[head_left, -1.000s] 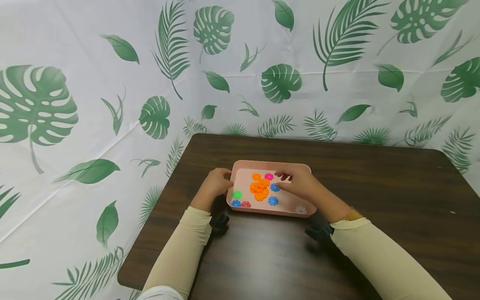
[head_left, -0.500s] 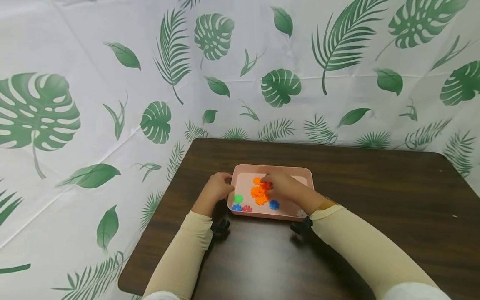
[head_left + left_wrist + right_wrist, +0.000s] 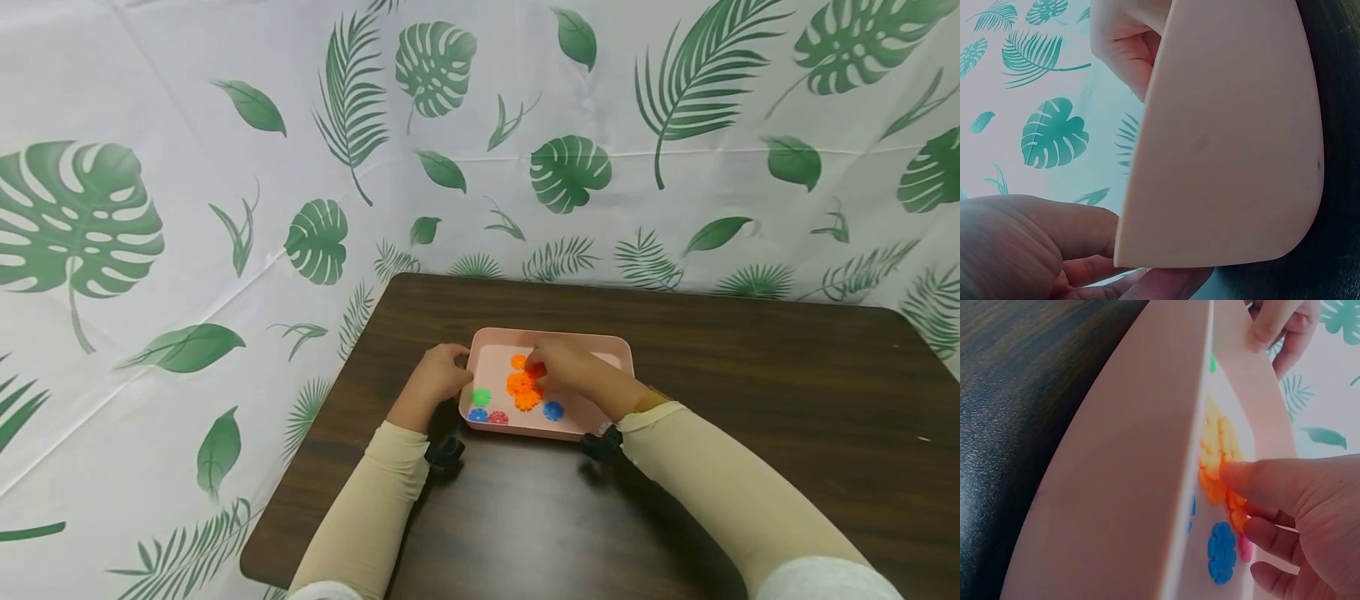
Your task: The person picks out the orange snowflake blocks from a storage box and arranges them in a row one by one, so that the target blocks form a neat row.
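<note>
A shallow pink tray holds scalloped, flower-shaped plastic discs. My left hand grips the tray's left rim, its thumb on the edge and its fingers on the outer side in the left wrist view. Over the middle of the tray, my right hand pinches an orange flower disc between thumb and fingers, at the pile of orange discs. That hand covers part of the pile in the head view. Just under its fingers, the right wrist view shows a blue disc and a pink disc.
In the tray's front left corner lie a green disc, a blue disc and a red disc. Another blue disc lies near the front wall. The dark wooden table meets a leaf-print cloth behind.
My right hand has moved left from the tray's right part to the orange pile, and its fingers have closed on an orange disc. The left hand keeps hold of the rim.
</note>
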Demonstrator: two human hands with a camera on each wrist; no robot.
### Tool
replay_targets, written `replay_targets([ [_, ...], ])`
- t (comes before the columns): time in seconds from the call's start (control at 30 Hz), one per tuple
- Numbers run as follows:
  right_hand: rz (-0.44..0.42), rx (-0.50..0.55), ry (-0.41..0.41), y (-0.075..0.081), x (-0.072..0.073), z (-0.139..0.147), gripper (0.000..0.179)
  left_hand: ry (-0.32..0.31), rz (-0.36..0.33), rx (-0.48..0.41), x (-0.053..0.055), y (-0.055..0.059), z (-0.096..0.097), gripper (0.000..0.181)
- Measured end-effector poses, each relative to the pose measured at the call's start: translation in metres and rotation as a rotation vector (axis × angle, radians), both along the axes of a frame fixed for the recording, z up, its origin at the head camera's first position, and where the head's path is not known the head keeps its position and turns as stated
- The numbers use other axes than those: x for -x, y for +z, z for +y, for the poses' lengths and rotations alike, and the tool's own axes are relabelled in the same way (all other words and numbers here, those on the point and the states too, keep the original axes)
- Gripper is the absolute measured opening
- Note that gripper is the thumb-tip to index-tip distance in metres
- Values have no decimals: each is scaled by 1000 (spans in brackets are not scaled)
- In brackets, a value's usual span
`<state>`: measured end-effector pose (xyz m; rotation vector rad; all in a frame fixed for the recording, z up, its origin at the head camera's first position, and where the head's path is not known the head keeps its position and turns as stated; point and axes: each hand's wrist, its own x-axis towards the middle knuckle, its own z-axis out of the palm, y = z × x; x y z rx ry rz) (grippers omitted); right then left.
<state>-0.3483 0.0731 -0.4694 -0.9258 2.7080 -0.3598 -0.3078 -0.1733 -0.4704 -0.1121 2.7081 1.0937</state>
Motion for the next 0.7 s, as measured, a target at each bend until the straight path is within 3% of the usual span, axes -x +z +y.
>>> replay_targets([
  [0.17,15,14,15,-1,4,1,29,3,-7,1,0,0,0,55],
  [0.4,-105,173,-112,8,4,13,30,2,-15,1,1,0,1,56],
  [0.6,-24,284,-126,31,-2,38,32,8,-23,-19,1,1,1,57],
  [0.7,14,332,-181,42,-9,62,31,5,-21,-36,1,1,0,57],
])
